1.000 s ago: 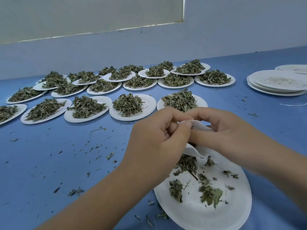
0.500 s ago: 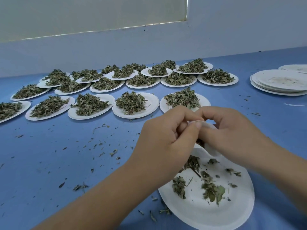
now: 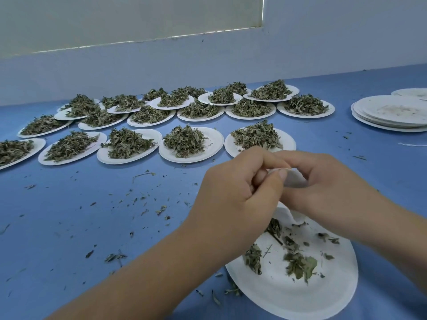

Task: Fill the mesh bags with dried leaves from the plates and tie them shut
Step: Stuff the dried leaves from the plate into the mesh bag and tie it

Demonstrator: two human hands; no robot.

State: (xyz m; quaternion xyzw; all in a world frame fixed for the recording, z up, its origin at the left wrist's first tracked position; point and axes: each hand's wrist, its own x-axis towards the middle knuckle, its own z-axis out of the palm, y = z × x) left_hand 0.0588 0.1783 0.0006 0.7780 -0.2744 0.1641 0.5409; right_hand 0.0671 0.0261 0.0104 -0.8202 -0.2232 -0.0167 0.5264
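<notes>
1. Blue tabletop (image 3: 69,227) runs back to a pale wall (image 3: 208,54), and we see dry leaf crumbs (image 3: 143,204) strewn over it to the left of the hands.
2. We see the left hand (image 3: 238,199) with its fingers curled and its thumb pressed onto the upper edge of a white mesh bag (image 3: 294,181), pinching it.
3. We see the right hand (image 3: 328,188) meeting it from the other side. Its fingers curl over the same edge and grip the bag, and the two hands touch at the fingertips.
4. The mesh bag sits between the two hands. Its lower part hangs under them and reaches the far rim of a white paper plate (image 3: 300,296). We cannot tell how full it is, since the hands cover most of it.
5. Beneath the hands and wrists, a few loose dried leaves (image 3: 298,264) and stems lie on that plate.
6. Beyond the hands we see rows of heaped plates (image 3: 184,139), the nearest just behind the knuckles.
7. Far to the right of the right hand stands a stack of empty plates (image 3: 392,112), with a white thread (image 3: 413,144) lying nearer.
</notes>
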